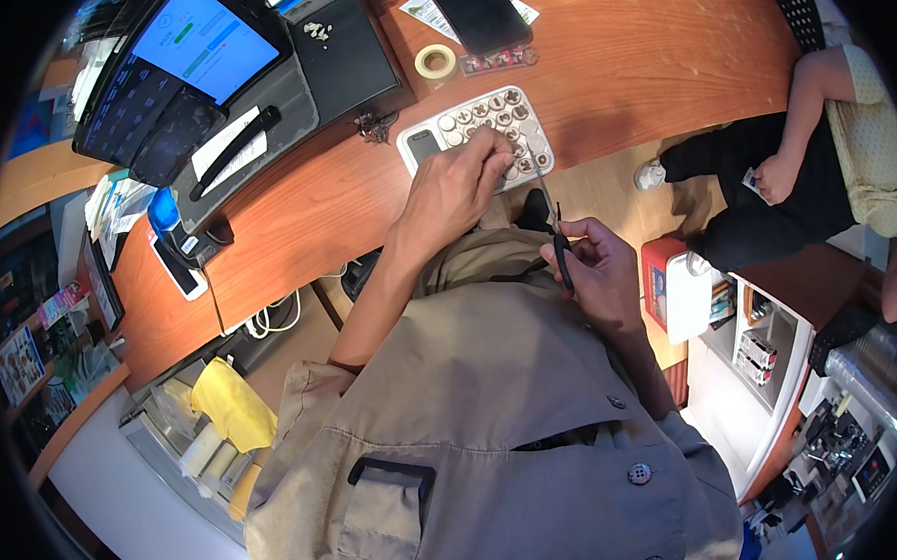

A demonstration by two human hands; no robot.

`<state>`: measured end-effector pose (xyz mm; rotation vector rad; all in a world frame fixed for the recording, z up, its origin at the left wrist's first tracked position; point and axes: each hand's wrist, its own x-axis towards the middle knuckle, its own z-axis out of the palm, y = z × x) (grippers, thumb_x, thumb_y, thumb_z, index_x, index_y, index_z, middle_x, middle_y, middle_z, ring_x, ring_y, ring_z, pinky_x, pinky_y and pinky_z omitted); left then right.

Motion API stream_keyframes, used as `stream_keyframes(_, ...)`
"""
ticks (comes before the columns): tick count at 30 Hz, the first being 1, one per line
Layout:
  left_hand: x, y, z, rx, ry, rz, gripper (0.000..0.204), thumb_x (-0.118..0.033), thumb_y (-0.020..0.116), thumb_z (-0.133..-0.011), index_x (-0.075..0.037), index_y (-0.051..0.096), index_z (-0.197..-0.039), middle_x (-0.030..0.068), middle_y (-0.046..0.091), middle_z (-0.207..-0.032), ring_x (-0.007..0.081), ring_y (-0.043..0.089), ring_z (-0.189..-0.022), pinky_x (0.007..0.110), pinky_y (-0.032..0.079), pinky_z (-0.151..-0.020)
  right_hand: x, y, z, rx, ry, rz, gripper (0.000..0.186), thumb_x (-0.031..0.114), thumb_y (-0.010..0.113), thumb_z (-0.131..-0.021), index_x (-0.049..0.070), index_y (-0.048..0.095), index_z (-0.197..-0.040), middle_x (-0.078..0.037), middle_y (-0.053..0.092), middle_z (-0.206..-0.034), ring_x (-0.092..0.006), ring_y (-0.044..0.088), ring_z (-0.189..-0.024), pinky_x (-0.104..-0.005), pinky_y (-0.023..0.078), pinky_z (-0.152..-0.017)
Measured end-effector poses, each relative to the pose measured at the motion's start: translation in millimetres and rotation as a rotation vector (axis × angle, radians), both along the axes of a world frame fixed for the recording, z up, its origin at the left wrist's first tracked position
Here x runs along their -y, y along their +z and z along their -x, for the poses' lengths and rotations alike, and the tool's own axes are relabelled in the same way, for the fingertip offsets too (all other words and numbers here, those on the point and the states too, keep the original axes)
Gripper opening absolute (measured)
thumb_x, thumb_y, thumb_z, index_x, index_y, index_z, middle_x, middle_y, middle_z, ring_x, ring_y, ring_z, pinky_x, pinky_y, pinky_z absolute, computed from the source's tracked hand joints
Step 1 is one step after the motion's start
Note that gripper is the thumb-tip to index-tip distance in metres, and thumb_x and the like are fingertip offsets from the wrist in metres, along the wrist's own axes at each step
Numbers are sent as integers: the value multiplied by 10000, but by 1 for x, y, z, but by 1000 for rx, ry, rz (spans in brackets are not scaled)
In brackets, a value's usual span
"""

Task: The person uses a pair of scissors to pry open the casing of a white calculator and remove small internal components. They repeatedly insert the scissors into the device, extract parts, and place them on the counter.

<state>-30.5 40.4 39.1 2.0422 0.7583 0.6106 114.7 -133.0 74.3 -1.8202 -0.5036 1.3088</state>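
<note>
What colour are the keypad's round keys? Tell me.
Brown and cream keys on a white keypad, head view.

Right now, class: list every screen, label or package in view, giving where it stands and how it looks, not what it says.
Tilted screen: counter's far left, bright blue, dark frame.
Dark phone: far counter edge, black rectangle, screen off.
Paper slip: below the screen, white, under a black pen.
Red-and-white box: beside the right hand.

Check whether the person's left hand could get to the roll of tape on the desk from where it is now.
Probably yes. The left hand rests on the keypad, and the roll of tape lies just beyond it on the wooden desk, with nothing standing between them.
</note>
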Motion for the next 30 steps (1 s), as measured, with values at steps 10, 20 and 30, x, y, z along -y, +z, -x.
stream_keyframes(10, -3, 0, 3, -59, -47, 19, 109, -119, 613, -1051, -11, 602, -1035, 171, 772, -979, 359, 747, -799, 403, 555, -676, -1, 2, 9, -29, -43, 25, 273, 161, 818, -923, -5, 687, -1097, 28, 599, -648, -30, 505, -535, -237, 363, -484)
stream_keyframes(20, -7, -5, 6, -14, -91, 14, 82, -82, 602, -1046, 0, 596, -1035, 160, 778, -1028, 337, 743, -781, 390, 560, -687, -4, 5, 13, -7, -50, 44, 261, 134, 807, -924, -14, 684, -1102, 4, 626, -657, -41, 527, -520, -247, 383, -468)
stream_keyframes(30, -9, -5, 5, 8, -90, 51, 94, -102, 607, -1046, -9, 605, -1055, 153, 775, -1007, 347, 739, -783, 384, 554, -685, -13, 15, 5, 146, 92, 78, 260, 130, 792, -939, -17, 688, -1127, 21, 597, -630, -27, 519, -503, -232, 389, -449)
